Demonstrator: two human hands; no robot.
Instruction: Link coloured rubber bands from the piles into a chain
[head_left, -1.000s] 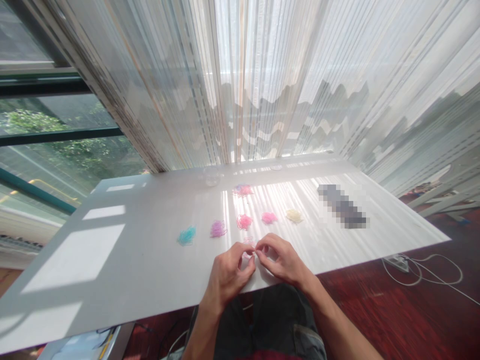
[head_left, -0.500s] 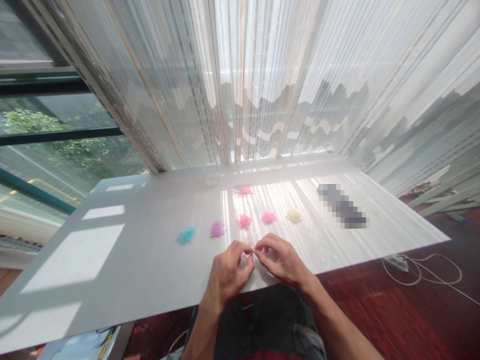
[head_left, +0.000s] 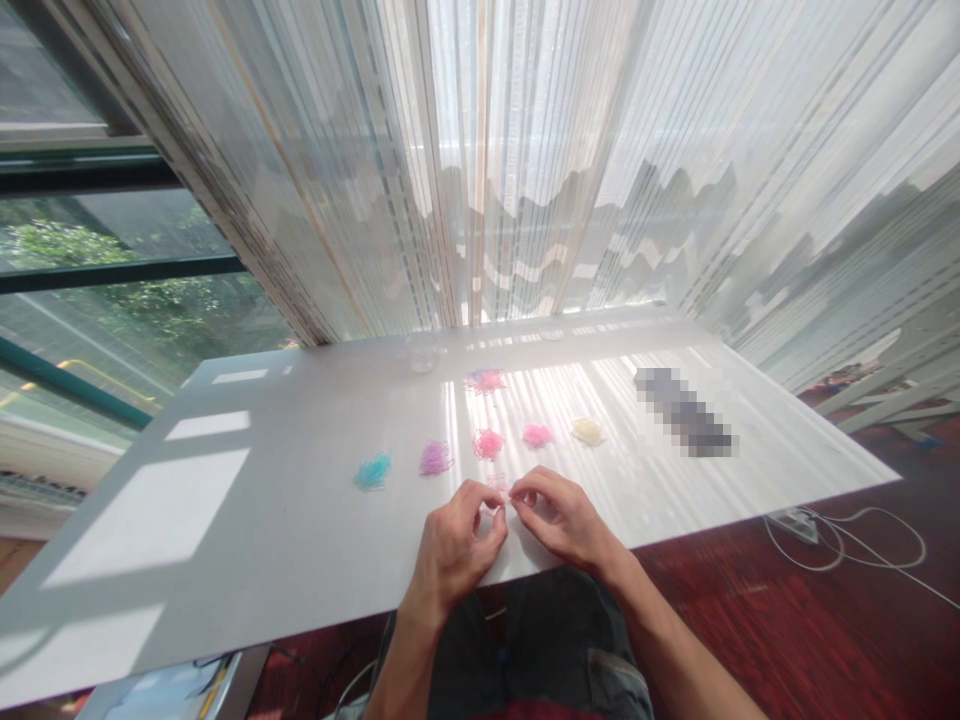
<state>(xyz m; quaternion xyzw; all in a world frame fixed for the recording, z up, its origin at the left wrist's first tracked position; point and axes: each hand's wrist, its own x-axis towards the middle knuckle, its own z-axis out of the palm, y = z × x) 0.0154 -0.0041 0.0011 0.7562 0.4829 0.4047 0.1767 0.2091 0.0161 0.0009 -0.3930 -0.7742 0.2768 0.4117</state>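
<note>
At the table's near edge, my left hand [head_left: 459, 540] and my right hand [head_left: 564, 520] face each other with fingertips almost meeting. Each pinches thumb against forefinger; whatever lies in the pinches is too small to make out. A few pink bands [head_left: 496, 483] lie just behind the fingertips, partly hidden. Beyond them stretches a row of small piles of thin loops that look like rubber bands: a teal pile [head_left: 373, 471], a purple pile [head_left: 435, 458], a coral-pink pile [head_left: 488, 443], a bright pink pile [head_left: 537, 435] and a cream pile [head_left: 589, 431]. Farther back sits a mixed-colour pile [head_left: 487, 380].
A clear container [head_left: 424, 354] stands near the back of the white table [head_left: 300, 560], with a clear round piece [head_left: 553, 334] to its right. A pixelated dark object [head_left: 684, 412] lies at right. Curtains [head_left: 510, 200] hang behind. White cables [head_left: 847, 540] lie on the floor.
The fingertips have parted very slightly, the left ones shifting a little. The piles and everything else on the table stay where they were.
</note>
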